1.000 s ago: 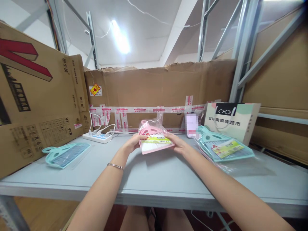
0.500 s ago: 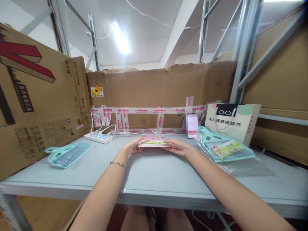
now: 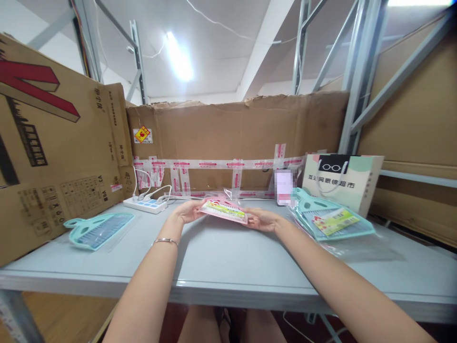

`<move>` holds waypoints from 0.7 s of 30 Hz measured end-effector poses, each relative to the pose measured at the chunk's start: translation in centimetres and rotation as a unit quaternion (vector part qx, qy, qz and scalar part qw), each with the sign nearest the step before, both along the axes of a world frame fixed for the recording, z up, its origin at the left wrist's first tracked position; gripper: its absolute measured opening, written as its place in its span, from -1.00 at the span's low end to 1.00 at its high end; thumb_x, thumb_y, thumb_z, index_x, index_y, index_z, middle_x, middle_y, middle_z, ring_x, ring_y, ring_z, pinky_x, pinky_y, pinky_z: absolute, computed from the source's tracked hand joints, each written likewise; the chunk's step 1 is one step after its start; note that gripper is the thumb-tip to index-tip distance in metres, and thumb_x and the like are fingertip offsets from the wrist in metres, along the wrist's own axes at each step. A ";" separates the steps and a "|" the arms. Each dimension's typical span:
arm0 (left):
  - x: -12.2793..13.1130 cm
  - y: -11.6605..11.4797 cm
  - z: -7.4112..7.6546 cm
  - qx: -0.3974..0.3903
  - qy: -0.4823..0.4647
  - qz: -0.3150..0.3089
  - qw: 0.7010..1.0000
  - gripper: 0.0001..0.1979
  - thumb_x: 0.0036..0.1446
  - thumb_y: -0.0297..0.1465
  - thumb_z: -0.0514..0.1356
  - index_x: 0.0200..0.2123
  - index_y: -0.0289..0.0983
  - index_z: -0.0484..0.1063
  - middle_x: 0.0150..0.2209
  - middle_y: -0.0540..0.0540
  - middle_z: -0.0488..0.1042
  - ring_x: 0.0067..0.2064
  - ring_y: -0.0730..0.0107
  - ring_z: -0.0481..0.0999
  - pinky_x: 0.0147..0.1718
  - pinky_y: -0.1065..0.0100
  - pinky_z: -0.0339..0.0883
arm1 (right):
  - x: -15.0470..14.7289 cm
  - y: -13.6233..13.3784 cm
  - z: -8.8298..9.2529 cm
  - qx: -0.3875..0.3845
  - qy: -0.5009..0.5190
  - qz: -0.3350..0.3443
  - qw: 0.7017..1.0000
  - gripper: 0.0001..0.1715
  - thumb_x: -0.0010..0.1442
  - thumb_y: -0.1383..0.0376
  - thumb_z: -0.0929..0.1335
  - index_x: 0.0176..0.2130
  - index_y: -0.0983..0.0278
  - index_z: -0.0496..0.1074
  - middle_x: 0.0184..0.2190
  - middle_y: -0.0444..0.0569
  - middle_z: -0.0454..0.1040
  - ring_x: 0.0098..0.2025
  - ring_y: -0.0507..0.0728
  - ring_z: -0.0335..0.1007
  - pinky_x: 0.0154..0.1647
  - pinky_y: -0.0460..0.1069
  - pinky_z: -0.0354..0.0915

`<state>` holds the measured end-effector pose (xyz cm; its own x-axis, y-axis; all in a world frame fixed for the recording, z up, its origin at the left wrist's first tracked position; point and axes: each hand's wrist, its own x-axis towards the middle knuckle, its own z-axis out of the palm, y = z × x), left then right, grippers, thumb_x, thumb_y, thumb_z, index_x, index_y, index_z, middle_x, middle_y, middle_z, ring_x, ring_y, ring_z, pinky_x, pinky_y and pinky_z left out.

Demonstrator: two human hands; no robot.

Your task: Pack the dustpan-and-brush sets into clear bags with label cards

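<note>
Over the pale table [image 3: 228, 262], I see the pink dustpan [image 3: 225, 203] between left hand [image 3: 189, 211] and right hand [image 3: 262, 219], both gripping its sides; plastic-wrapped, tilted, yellow-green label [image 3: 223, 208].

left hand [image 3: 191, 211]: bare | left forearm [image 3: 144, 286]: thin silvery bangle [image 3: 164, 240] | right hand [image 3: 263, 220]: bare

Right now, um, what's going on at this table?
A person is holding a pink dustpan set in clear wrap over the table, with the left hand at one side and the right hand at the other. A teal dustpan set lies off to the left. To the right, more wrapped sets, a teal one on top, lie in front of a paper bag.
</note>
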<state>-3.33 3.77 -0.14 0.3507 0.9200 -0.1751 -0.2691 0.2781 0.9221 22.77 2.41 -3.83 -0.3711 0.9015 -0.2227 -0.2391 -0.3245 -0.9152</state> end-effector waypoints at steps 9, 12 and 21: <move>1.0 0.8 -1.6 -0.020 0.031 0.126 0.991 -0.83 -0.09 -0.50 0.32 -0.36 -0.41 0.46 -0.42 -0.13 0.49 -0.38 0.49 0.47 -0.39 0.52 0.41 | -1.2 0.2 -0.4 -0.014 0.022 -0.068 0.997 -0.45 0.17 -0.05 0.21 -0.09 0.31 0.35 -0.23 0.07 0.52 -0.27 0.04 0.47 -0.19 -0.01 0.39; 1.3 0.7 -1.5 -0.024 0.037 0.146 0.988 -0.83 -0.13 -0.47 0.34 -0.41 -0.39 0.45 -0.51 -0.06 0.44 -0.49 0.57 0.40 -0.51 0.57 0.35 | -1.4 -0.4 0.1 -0.024 0.054 -0.042 0.997 -0.50 0.17 -0.01 0.22 -0.09 0.29 0.35 -0.21 0.03 0.52 -0.26 0.04 0.47 -0.17 0.00 0.39; 1.6 0.5 -1.4 0.011 0.078 0.200 0.977 -0.73 -0.28 -0.43 0.41 -0.55 -0.38 0.36 -0.60 0.02 0.37 -0.59 0.66 0.28 -0.60 0.58 0.21 | -1.1 -0.1 0.1 -0.020 0.032 -0.049 0.998 -0.62 0.13 0.17 0.34 -0.14 0.39 0.36 -0.23 0.11 0.51 -0.28 0.03 0.47 -0.18 -0.06 0.40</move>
<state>-1.73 4.26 -1.52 -0.0672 0.9821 -0.1762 -0.2079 0.1589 0.9651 21.64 2.31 -3.69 -0.2956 0.9250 -0.2387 -0.3283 -0.3330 -0.8839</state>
